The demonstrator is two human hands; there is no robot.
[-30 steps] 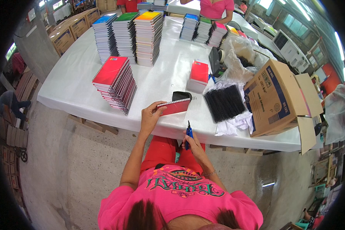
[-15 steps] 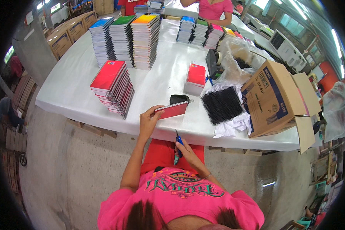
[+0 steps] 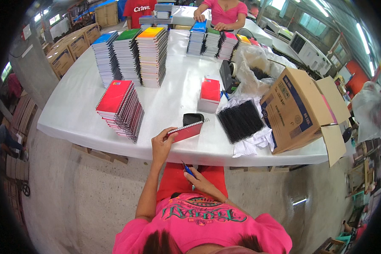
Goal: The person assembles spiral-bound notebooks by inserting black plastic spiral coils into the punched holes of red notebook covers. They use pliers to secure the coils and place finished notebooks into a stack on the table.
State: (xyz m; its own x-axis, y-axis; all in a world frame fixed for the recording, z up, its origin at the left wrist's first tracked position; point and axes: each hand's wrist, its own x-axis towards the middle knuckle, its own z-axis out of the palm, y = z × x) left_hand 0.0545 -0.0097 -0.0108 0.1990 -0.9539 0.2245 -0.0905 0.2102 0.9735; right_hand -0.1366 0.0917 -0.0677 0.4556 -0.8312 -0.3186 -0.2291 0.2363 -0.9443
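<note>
Only the head cam here, so one view to go through. The left hand [image 3: 161, 144] is pinching the near end of a thin red spiral-bound notebook [image 3: 186, 131], fingers closed on its cover, and it's holding the book tilted on edge at the front of the white table [image 3: 173, 101]. Compared with a second ago the notebook is sitting a bit further out over the table edge and closer to the person, just in front of a small black pouch-like thing [image 3: 193, 119].

The right hand [image 3: 203, 183] is what's really changing: it's been dropping from table-edge height down toward the lap, and it's gripping a small blue-handled tool [image 3: 187, 168], which looks like pliers or a cutter, can't tell which. So I'd guess the work on this notebook's wire is wrapping up, or pausing.

Everything else is staying put: the leaning stack of red-covered notebooks [image 3: 120, 111] on the left, the bundle of black spiral binding wires [image 3: 240, 121] on the right, and the open cardboard box [image 3: 296, 111] beside it.
</note>
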